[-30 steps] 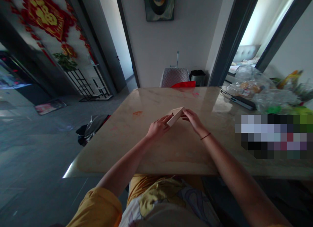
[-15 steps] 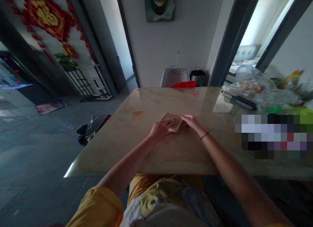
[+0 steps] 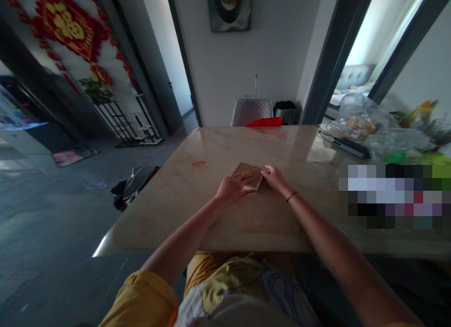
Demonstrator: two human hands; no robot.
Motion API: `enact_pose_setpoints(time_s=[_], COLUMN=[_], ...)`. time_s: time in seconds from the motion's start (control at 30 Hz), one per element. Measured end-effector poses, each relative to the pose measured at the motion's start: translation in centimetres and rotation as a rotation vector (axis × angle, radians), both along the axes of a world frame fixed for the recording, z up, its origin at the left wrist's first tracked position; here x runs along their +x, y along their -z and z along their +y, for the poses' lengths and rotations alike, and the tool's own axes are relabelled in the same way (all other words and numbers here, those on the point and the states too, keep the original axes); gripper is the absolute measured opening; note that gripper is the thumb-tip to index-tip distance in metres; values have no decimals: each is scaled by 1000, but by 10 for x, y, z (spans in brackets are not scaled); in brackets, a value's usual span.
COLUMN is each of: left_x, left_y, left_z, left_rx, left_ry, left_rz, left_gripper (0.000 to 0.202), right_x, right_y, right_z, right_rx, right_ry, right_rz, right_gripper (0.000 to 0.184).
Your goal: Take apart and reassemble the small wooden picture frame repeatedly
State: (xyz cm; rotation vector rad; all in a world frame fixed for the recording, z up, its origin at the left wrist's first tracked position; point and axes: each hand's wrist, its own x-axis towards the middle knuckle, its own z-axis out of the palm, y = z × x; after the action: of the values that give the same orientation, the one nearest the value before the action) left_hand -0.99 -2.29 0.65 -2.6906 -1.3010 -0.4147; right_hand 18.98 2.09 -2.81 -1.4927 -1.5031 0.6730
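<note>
A small, flat brown square with a pale border [image 3: 257, 182] lies on the table in front of me, perhaps board or stiff paper. Across its left part rests my left hand [image 3: 232, 185], fingers stretched out and spread over the surface. A thin curved line shows on the square near those fingertips; what it is I cannot make out. At the right corner, my right hand [image 3: 274, 176] is closed, thumb and fingers pinching the edge. Part of the square is hidden under the left hand.
The marble-look table [image 3: 169, 223] has an orange stain [image 3: 199, 164] left of the hands. Clear plastic bags [image 3: 362, 120] and a dark elongated device [image 3: 352, 147] with a cable lie at the right. Beyond the far edge stands a quilted chair [image 3: 252, 110] with something red on it.
The square's right edge, tilted up as a pale strip before, now lies flatter and shows more brown surface. My right hand shifted slightly; the left stays nearly in place.
</note>
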Motion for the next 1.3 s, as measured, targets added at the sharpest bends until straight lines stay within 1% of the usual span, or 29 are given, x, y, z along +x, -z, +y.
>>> enact_pose_setpoints(time_s=[0.07, 0.13, 0.2, 0.27, 0.37, 0.43, 0.47, 0.53, 0.57, 0.63, 0.7, 0.77, 0.8, 0.87, 0.93, 1.03, 1.17, 1.23, 1.3], left_x=[-3, -7, -11, -15, -19, -20, -21, -21, -21, -20, -17, -13, -12, -8, -7, -6, -4, -6, -10], left_y=[-8, -15, -21, -25, -27, -26, -24, -20, -18, -12, -7, -3, -1, 1, 2, 1, -5, -8, -8], left_z=[-2, -3, -2, 0, 3, 5, 6, 8, 8, 9, 9, 7, 6, 6, 6, 6, 4, 4, 6], left_rx=[-67, -103, -116, -113, -119, -116, -106, -94, -100, -131, -144, -119, -96, -40, 14, 56, -26, -72, -105], left_ry=[-34, -121, -196, -261, -340, -350, -339, -290, -258, -196, -152, -144, -148, -149, -128, -61, 25, 9, -50], left_rz=[-93, -168, -219, -243, -227, -185, -157, -97, -70, -34, -15, 2, 14, 36, 55, 54, -33, -117, -229], left_gripper=[57, 65, 67, 68, 71, 66, 61, 48, 45, 51, 67, 84, 89, 91, 88, 76, 49, 46, 48], right_x=[-2, -4, -6, -8, -9, -9, -9, -7, -6, -3, -1, 1, 2, 5, 9, 16, 21, 21, 18], right_y=[-6, -14, -22, -28, -31, -27, -24, -16, -13, -8, -5, -4, -4, -3, -2, -3, -12, -19, -26], right_z=[-7, -14, -22, -27, -29, -28, -27, -23, -21, -15, -10, -4, -2, 3, 8, 12, 10, 6, 1], right_rx=[35, 79, 121, 145, 128, 100, 90, 85, 84, 67, 23, -30, -53, -85, -100, -94, -107, -96, -67], right_ry=[104, 135, 111, 40, -52, -62, -54, -28, -15, 6, 17, 23, 30, 43, 41, 76, 153, 142, 97], right_rz=[-160, -236, -283, -323, -411, -463, -477, -486, -488, -484, -429, -324, -268, -164, -66, 106, 314, 375, 422], right_gripper=[63, 73, 76, 75, 71, 70, 70, 67, 62, 50, 40, 34, 31, 26, 23, 25, 27, 23, 21])
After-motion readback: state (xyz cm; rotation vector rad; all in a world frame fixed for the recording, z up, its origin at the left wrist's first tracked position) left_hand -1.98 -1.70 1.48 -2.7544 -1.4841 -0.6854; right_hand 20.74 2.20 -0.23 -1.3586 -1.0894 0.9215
